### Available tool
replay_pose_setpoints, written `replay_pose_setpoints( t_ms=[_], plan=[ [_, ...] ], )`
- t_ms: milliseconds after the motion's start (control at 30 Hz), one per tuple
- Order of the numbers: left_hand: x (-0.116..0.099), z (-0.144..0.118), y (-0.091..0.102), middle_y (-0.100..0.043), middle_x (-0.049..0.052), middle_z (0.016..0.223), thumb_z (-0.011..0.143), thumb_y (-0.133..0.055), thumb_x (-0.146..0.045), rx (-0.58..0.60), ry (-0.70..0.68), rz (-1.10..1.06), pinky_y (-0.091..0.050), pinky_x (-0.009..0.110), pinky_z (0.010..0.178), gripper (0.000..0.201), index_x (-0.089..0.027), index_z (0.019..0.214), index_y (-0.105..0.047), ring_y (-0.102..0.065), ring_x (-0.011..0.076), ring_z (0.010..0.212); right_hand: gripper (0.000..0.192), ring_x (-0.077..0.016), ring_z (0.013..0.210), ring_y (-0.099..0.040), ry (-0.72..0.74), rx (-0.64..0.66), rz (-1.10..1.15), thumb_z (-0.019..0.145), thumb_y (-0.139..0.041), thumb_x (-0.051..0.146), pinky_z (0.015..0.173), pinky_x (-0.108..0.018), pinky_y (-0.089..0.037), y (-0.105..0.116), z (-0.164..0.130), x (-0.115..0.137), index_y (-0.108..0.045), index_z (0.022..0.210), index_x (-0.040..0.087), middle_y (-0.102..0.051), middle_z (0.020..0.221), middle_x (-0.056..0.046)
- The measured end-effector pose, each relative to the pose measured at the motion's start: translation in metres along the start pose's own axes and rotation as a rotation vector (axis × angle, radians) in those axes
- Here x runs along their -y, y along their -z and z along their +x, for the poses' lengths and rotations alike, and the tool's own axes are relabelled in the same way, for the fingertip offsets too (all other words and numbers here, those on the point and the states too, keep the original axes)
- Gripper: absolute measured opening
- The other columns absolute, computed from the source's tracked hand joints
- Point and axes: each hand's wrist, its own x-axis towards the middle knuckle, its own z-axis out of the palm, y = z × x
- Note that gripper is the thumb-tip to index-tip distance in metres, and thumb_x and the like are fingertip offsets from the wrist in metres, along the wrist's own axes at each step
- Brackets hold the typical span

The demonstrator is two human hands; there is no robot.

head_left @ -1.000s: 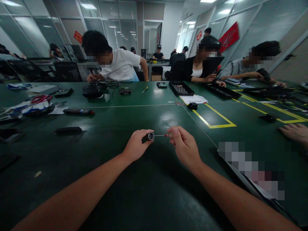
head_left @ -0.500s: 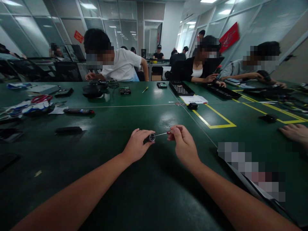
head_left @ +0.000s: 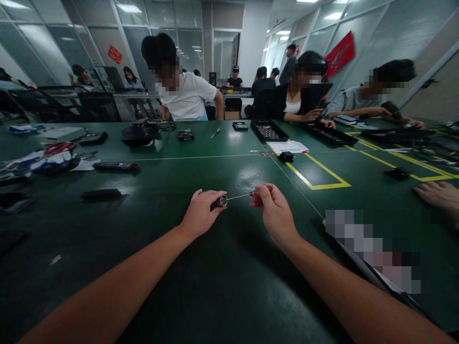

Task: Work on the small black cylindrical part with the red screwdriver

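Light comes from ceiling panels (head_left: 131,8) at the top of the frame, bright and slightly blown out, while the room below stays dim. The dark green tabletop (head_left: 215,267) catches soft pale glare in patches near its middle and falls almost black toward the lower corners. Faint shadows lie beneath the forearms. The wide lens bows the glass walls (head_left: 387,38) and stretches the edges, where detail goes soft. Faces and one patch at right are pixelated.

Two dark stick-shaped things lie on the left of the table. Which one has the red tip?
The farther one, the dark pen-like tool beside the white paper; its right end is red. The nearer dark bar is plain black throughout.
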Motion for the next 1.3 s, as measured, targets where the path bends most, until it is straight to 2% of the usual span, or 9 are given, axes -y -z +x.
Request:
replay_pose_setpoints(
  t_ms=[133, 333, 667, 800, 900, 1000, 1300],
  plan=[
    [-0.001, 0.000, 0.000, -0.070, 0.004, 0.129, 0.093, -0.070, -0.021, -0.015, -0.011, 0.007, -0.026, 0.061, 0.121, 0.037, -0.027, 0.130, -0.065, -0.062, 0.0237, 0.125, 0.025, -0.0173, 0.072, -0.061, 0.113, 0.054, -0.158, 0.098, -0.053, 0.047, 0.071, -0.034, -0.050, 0.001, -0.005, 0.004, -0.061, 0.095, 0.023, -0.064, 0.079, 0.000],
    [0.000, -0.001, -0.001, -0.070, 0.005, 0.130, 0.094, -0.069, -0.022, -0.024, -0.032, 0.010, -0.025, 0.063, 0.121, 0.038, -0.028, 0.131, -0.065, -0.062, 0.0250, 0.125, 0.022, -0.0180, 0.076, -0.062, 0.179, 0.118, -0.259, 0.103, -0.047, 0.041, 0.074, -0.035, -0.050, 0.002, -0.010, 0.003, -0.060, 0.101, 0.024, -0.065, 0.082, -0.001],
    [-0.001, -0.001, -0.001, -0.071, 0.003, 0.127, 0.093, -0.068, -0.019, 0.004, -0.054, 0.033, -0.026, 0.061, 0.121, 0.040, -0.029, 0.131, -0.065, -0.063, 0.0237, 0.123, 0.022, -0.0203, 0.082, -0.070, 0.223, 0.232, -0.282, 0.100, -0.058, 0.043, 0.076, -0.035, -0.053, 0.005, -0.013, 0.003, -0.064, 0.111, 0.024, -0.073, 0.090, -0.003],
    [-0.002, -0.002, 0.000, -0.071, 0.003, 0.125, 0.093, -0.067, -0.018, 0.021, -0.049, 0.044, -0.025, 0.063, 0.120, 0.040, -0.029, 0.131, -0.065, -0.063, 0.0238, 0.122, 0.017, -0.0200, 0.079, -0.070, 0.345, 0.235, -0.452, 0.102, -0.053, 0.037, 0.075, -0.035, -0.051, 0.005, -0.015, 0.010, -0.063, 0.103, 0.024, -0.071, 0.085, -0.003],
    [-0.004, -0.001, 0.001, -0.071, 0.004, 0.126, 0.094, -0.067, -0.018, 0.016, -0.030, 0.045, -0.024, 0.063, 0.121, 0.039, -0.028, 0.131, -0.065, -0.062, 0.0241, 0.123, 0.015, -0.0197, 0.075, -0.067, 0.407, 0.174, -0.532, 0.102, -0.051, 0.034, 0.073, -0.035, -0.050, 0.005, -0.015, 0.014, -0.061, 0.099, 0.024, -0.070, 0.083, -0.003],
    [-0.004, 0.000, 0.001, -0.071, 0.005, 0.127, 0.093, -0.067, -0.019, 0.022, -0.013, 0.029, -0.024, 0.063, 0.121, 0.039, -0.028, 0.131, -0.065, -0.062, 0.0247, 0.125, 0.015, -0.0189, 0.074, -0.065, 0.384, 0.135, -0.481, 0.103, -0.050, 0.035, 0.071, -0.034, -0.049, 0.006, -0.014, 0.013, -0.060, 0.100, 0.024, -0.068, 0.082, -0.002],
    [0.001, -0.001, -0.001, -0.069, 0.005, 0.131, 0.095, -0.066, -0.025, 0.002, -0.044, -0.016, -0.021, 0.064, 0.123, 0.037, -0.028, 0.132, -0.063, -0.061, 0.0256, 0.127, 0.019, -0.0197, 0.078, -0.067, 0.263, 0.169, -0.304, 0.102, -0.053, 0.040, 0.073, -0.035, -0.051, 0.005, -0.010, 0.005, -0.063, 0.103, 0.024, -0.069, 0.084, -0.003]
  ],
)
